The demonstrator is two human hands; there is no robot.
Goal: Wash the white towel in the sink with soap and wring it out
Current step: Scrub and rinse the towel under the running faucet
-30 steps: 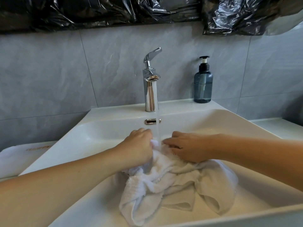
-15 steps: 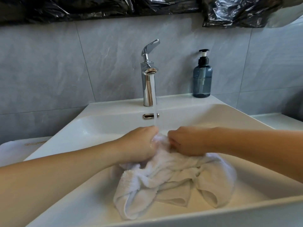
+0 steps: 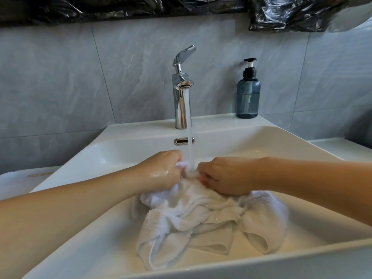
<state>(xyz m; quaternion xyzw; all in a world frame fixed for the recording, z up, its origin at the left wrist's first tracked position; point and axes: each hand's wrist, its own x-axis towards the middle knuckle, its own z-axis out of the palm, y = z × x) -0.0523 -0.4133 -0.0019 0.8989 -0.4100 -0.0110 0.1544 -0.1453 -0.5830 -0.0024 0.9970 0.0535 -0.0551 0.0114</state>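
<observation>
Far left: a white surface point(image 3: 18, 182) beside the sink, with small gold lettering too blurred to read.
Left hand: left hand point(image 3: 163, 171) reaches in from the lower left, fingers curled tight round a bunched fold of the white towel point(image 3: 193, 214); its back is wet and glistening. Grip clamped on the cloth.
Faucet: chrome faucet point(image 3: 181, 97) stands upright on the back ledge of the sink point(image 3: 128, 152), lever tilted up and to the right. Water stream point(image 3: 190, 137) falls straight down from the spout, past the oval overflow slot point(image 3: 184, 141).
Stream landing: water hits the towel fold held between the two hands.
Towel: white, wet, crumpled; top gathered up under the stream, the rest draped in loose folds across the basin floor toward the near rim. Inside the sink throughout.
Right hand: right hand point(image 3: 223, 176) comes in from the right, knuckles up, fingers curled and pinching the same fold just beside the left hand. Grip closed on the towel.
Soap: blue translucent pump bottle point(image 3: 248, 97) with a black pump, upright on the back right corner of the sink ledge, well apart from both hands.
Wall: grey marbled tiles point(image 3: 80, 77); crumpled black plastic sheeting point(image 3: 120, 7) along the top edge.
</observation>
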